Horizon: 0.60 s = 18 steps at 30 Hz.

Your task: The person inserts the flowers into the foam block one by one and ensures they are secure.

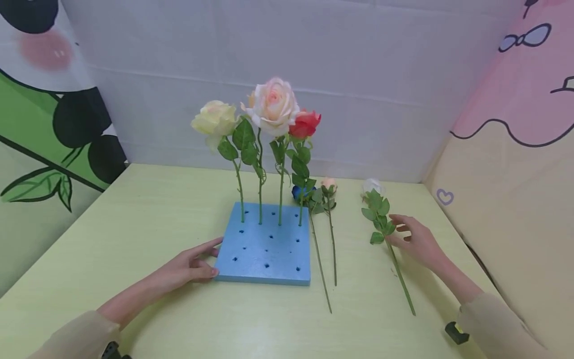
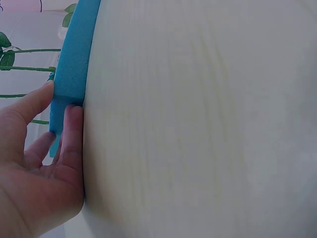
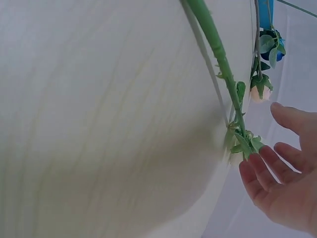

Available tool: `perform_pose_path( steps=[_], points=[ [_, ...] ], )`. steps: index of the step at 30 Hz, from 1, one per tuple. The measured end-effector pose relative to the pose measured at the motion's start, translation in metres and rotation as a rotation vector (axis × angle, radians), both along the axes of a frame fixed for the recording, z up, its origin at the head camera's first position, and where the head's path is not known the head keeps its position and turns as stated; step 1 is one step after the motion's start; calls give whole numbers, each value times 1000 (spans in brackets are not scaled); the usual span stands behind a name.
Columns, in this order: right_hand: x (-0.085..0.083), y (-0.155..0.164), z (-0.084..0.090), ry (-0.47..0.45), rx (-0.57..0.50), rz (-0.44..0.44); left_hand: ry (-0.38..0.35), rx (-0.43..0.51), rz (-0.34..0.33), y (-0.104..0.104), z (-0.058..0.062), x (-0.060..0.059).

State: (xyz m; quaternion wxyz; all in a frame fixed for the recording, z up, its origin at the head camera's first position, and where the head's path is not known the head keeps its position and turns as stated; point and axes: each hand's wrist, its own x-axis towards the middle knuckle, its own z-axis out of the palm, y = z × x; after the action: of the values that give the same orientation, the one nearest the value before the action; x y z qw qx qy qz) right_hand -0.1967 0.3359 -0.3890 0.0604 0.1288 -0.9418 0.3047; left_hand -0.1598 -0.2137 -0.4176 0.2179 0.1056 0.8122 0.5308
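Note:
A blue block with holes [image 1: 257,249] lies on the table, and my left hand [image 1: 190,264] touches its left side near the front corner. In the left wrist view, fingertips [image 2: 74,111] rest against the edge of that block [image 2: 74,64]. Several artificial roses stand upright in its back row, among them a pale yellow rose [image 1: 216,118], a pale pink rose [image 1: 274,104] and a red rose [image 1: 305,124]. My right hand [image 1: 417,239] reaches beside a white rose [image 1: 372,186] lying on the table. Its fingers are loosely spread near the leaves [image 1: 378,214], not closed round the stem [image 3: 225,69].
Right of the block lie a blue rose [image 1: 303,193] and a peach rose [image 1: 329,183], their stems pointing towards me. A white cloth backdrop [image 1: 358,89] closes off the rear of the table [image 1: 157,209]. Printed panels stand at both sides.

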Motion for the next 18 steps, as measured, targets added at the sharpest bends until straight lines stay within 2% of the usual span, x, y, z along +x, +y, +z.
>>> perform_pose_path(
  steps=[8,18],
  points=[
    [5,8,-8,-24,60,26,1,-11,4,-1,1,0],
    [11,11,-13,-104,79,15,4,-21,5,-1,-1,0]
  ],
)
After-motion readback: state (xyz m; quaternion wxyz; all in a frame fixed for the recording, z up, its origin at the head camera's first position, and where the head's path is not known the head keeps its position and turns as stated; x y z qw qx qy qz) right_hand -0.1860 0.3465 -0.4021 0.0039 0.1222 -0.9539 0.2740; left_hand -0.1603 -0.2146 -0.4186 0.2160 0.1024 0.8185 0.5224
